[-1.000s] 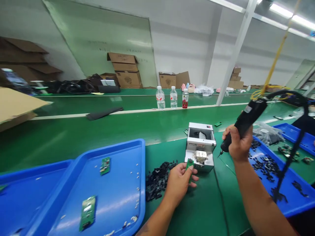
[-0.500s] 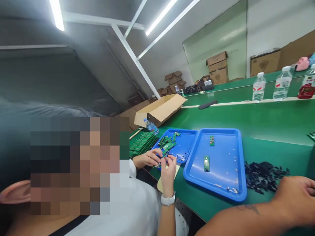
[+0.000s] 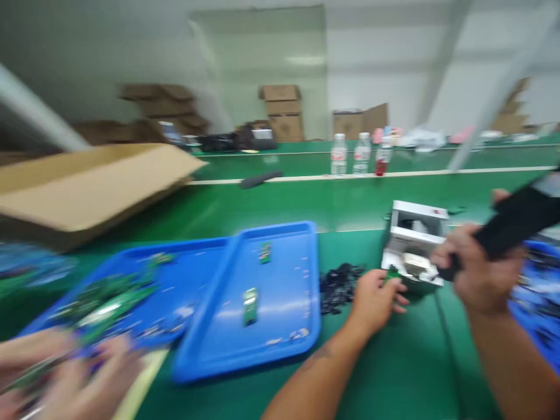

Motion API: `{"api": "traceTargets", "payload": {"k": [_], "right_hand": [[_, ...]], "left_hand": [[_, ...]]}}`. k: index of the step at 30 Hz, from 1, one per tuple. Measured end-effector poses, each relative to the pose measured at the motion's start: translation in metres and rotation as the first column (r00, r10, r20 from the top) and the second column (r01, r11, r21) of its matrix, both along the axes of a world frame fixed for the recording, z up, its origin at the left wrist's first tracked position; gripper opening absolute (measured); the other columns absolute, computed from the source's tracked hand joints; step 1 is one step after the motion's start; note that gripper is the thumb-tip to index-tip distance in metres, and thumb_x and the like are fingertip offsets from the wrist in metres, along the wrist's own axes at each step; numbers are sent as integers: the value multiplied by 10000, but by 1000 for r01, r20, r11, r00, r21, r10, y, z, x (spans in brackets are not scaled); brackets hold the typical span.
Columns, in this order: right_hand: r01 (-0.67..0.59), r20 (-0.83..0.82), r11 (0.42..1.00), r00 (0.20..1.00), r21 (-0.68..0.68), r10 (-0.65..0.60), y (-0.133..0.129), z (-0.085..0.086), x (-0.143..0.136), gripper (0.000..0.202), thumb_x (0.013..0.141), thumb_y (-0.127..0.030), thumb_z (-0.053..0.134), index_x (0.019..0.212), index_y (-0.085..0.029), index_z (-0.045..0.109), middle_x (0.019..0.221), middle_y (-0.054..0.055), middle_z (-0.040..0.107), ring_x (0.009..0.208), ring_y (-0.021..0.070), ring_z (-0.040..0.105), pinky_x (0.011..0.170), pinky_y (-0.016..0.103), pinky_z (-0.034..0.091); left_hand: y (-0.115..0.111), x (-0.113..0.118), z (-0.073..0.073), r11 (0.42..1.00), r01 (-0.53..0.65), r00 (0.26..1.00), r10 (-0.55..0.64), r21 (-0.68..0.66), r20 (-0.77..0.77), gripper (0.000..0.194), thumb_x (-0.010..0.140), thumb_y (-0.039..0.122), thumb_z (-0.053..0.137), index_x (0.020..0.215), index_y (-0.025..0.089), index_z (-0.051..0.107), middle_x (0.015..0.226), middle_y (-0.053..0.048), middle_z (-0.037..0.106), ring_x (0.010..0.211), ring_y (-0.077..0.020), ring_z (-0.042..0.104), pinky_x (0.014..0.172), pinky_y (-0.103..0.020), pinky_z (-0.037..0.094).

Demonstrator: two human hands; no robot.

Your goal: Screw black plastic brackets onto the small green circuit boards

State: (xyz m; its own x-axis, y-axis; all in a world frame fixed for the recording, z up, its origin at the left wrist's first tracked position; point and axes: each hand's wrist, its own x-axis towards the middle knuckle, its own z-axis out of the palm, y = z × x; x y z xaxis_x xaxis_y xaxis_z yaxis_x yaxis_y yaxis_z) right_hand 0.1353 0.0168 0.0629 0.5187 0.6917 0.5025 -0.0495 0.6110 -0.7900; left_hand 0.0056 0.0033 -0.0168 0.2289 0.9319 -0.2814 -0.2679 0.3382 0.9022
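Observation:
My left hand (image 3: 377, 300) pinches a small green circuit board (image 3: 392, 273) at the front of a white and grey box-shaped device (image 3: 417, 242). Raised to the right of that device, my right hand (image 3: 481, 268) is wrapped round a black tool (image 3: 511, 219) that is blurred, its tip close to the device. A pile of small black pieces (image 3: 340, 286) lies left of my left hand. Two green boards, one nearer (image 3: 250, 306) and one farther (image 3: 265, 252), lie apart in the middle blue tray (image 3: 314, 280).
At the lower left, another person's hands (image 3: 83, 373) work beside a blue tray (image 3: 175, 245) with several green boards. An open cardboard box (image 3: 87, 192) stands behind them. Bottles (image 3: 338, 156) line the back. A blue tray (image 3: 536, 335) of dark parts sits far right.
The view has swung right and away from the neighbouring person. My right hand with the black tool, the white device and the board in my left hand now show.

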Motion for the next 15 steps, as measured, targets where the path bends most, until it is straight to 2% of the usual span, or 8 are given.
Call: {"api": "traceTargets", "payload": {"k": [3,7,9,15], "right_hand": [[-23,159,997,987,78,10,0,7,4,424,886,-285,727,1264,-301,536,704,-89,576,427,81,527,425,230,478],[-11,239,990,971,140,-23,13,1,-9,184,926,-248,683,1035,-240,535,730,-85,592,458,67,555,475,222,520],[8,260,990,964,144,-45,15,-1,-12,194,913,-248,698,964,-234,512,743,-80,599,481,70,574,506,227,541],[4,336,993,941,119,-44,16,-14,-11,243,897,-261,713,1020,-250,503,777,-68,607,524,82,573,553,244,538]], "left_hand": [[8,-9,-2,998,19,999,-17,55,-46,368,757,419,758,933,120,637,817,-70,715,586,-143,656,463,-248,567],[9,-11,-1,990,60,995,-49,125,-91,382,770,470,740,888,122,634,795,-64,722,511,-107,598,404,-205,494],[7,-11,2,989,71,992,-57,133,-109,385,781,487,730,867,124,635,750,-54,715,458,-89,559,393,-197,466],[7,-10,2,992,60,994,-48,114,-101,408,775,507,742,874,127,632,756,-56,720,450,-99,566,406,-212,470]]}}
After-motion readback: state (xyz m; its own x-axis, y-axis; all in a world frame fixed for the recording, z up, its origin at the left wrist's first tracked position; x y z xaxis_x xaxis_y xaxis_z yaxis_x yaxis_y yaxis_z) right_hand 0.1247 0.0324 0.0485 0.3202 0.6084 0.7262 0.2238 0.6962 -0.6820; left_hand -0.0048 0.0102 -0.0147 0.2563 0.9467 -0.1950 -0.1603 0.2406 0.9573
